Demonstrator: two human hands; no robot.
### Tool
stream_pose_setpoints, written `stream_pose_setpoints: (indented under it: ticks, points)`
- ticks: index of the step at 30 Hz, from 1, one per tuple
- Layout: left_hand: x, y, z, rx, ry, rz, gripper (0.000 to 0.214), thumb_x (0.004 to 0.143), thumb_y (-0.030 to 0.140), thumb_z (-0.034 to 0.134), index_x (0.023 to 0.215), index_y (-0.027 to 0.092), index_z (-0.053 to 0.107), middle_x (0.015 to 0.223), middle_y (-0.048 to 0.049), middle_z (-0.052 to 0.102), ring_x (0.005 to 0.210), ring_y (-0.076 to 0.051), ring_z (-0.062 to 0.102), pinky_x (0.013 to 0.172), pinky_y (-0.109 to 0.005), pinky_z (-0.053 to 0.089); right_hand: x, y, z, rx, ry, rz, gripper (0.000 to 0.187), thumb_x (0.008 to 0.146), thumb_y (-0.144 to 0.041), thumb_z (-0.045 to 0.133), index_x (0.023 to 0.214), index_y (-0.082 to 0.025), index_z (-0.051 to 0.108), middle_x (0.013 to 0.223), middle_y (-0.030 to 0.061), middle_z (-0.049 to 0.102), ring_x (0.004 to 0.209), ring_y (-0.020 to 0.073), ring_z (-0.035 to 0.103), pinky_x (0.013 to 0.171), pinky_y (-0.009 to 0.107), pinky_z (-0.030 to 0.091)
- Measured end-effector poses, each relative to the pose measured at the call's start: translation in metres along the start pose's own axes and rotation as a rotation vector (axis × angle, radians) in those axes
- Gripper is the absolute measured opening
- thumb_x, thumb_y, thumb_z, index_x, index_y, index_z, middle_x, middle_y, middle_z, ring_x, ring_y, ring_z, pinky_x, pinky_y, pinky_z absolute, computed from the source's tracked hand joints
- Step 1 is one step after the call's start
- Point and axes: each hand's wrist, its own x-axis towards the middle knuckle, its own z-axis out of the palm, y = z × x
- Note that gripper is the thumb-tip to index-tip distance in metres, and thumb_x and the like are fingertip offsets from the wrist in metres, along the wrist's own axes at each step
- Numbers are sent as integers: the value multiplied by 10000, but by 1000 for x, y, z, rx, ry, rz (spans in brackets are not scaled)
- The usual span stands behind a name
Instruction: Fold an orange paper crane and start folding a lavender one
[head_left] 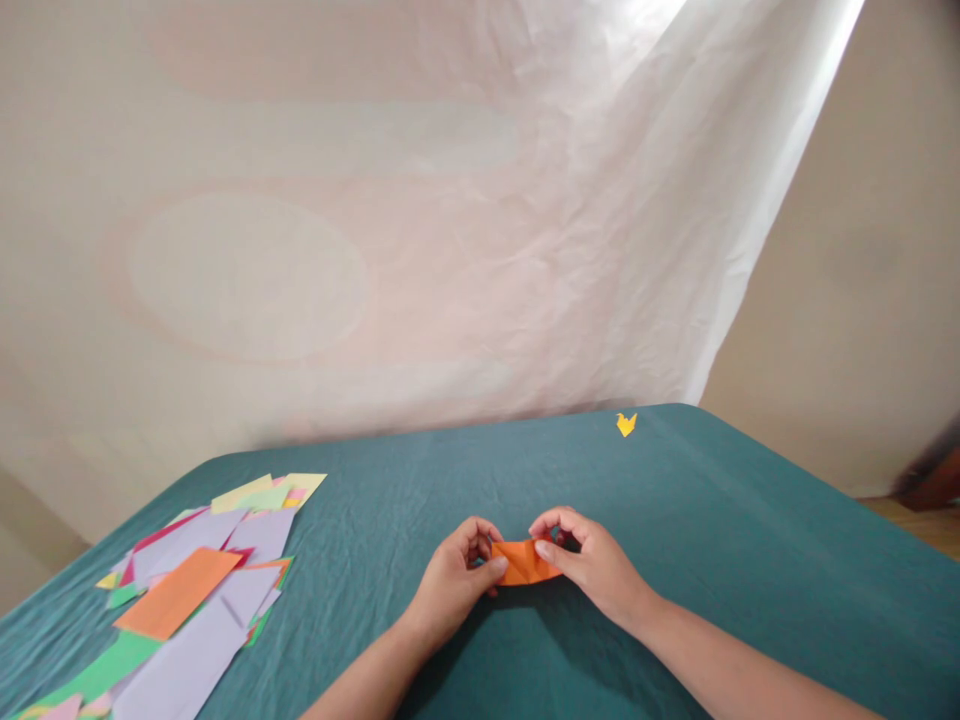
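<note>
A small folded orange paper (pixel 526 562) is held just above the teal tablecloth (pixel 675 520), near the middle of the table. My left hand (pixel 457 580) pinches its left end with thumb and curled fingers. My right hand (pixel 592 560) pinches its right end, thumb on the front face. Both hands are closed on the paper, and its ends are hidden under the fingers.
A loose pile of coloured paper sheets (pixel 187 610), lilac, orange, green and yellow, lies at the left of the table. A small yellow folded paper figure (pixel 626 424) sits near the far edge. A creased pale sheet (pixel 375 220) hangs behind the table.
</note>
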Motion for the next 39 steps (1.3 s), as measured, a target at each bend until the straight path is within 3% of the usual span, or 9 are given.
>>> stream_pose_setpoints:
  ticks: [5, 11, 17, 22, 27, 32, 36, 39]
  points:
    - [-3, 13, 1, 391, 109, 146, 36, 761, 159, 612, 738, 175, 588, 922, -25, 563, 808, -149, 541, 612, -206, 409, -2, -8, 1, -63, 11, -78, 116, 812, -184, 592, 911, -223, 638, 912, 17, 623, 872, 173, 575, 820, 295, 424]
    - [-4, 18, 0, 450, 135, 203, 99, 772, 147, 593, 682, 178, 565, 956, -33, 564, 783, -145, 540, 624, -214, 402, -1, -5, 4, -94, -27, -80, 187, 780, -120, 597, 920, -240, 627, 889, -7, 634, 872, 164, 581, 804, 284, 420]
    - [-8, 23, -2, 534, 195, 294, 80, 775, 157, 604, 702, 189, 602, 986, -44, 560, 814, -165, 529, 673, -234, 391, 1, 5, 7, -114, -30, -40, 117, 811, -152, 584, 891, -225, 626, 862, 12, 631, 826, 168, 588, 760, 286, 444]
    - [-9, 20, 1, 499, 101, 236, 44, 813, 208, 589, 805, 200, 631, 797, -20, 612, 685, -150, 518, 646, -239, 376, 1, 8, 7, -109, 12, -55, 67, 841, -196, 578, 863, -225, 634, 847, 14, 618, 827, 174, 586, 765, 287, 450]
    - [-8, 12, 2, 415, 8, 161, 234, 790, 162, 580, 1015, 221, 600, 730, 23, 614, 639, -133, 516, 632, -225, 367, 0, 2, 4, -89, 1, -93, 77, 853, -203, 561, 842, -234, 632, 843, 1, 624, 843, 172, 577, 785, 280, 432]
    - [-4, 8, -2, 297, 42, 135, 151, 789, 154, 570, 928, 211, 552, 698, 52, 544, 631, -112, 486, 610, -200, 345, -1, -2, 2, -20, -86, -63, 107, 818, -189, 592, 905, -237, 630, 866, -13, 636, 833, 164, 565, 783, 273, 422]
    - [0, 5, -5, 178, 46, 115, 62, 781, 201, 615, 805, 185, 560, 738, 28, 550, 672, -116, 506, 626, -193, 369, -1, -1, 2, 29, -160, -61, 154, 794, -183, 622, 928, -245, 664, 909, -7, 662, 861, 171, 584, 809, 284, 425]
    - [3, 1, -9, 83, 4, 46, 117, 791, 270, 632, 757, 163, 598, 729, -7, 594, 691, -139, 547, 649, -210, 400, 0, 0, 3, 74, -192, -66, 103, 825, -222, 607, 873, -239, 696, 886, 4, 671, 845, 172, 604, 805, 289, 437]
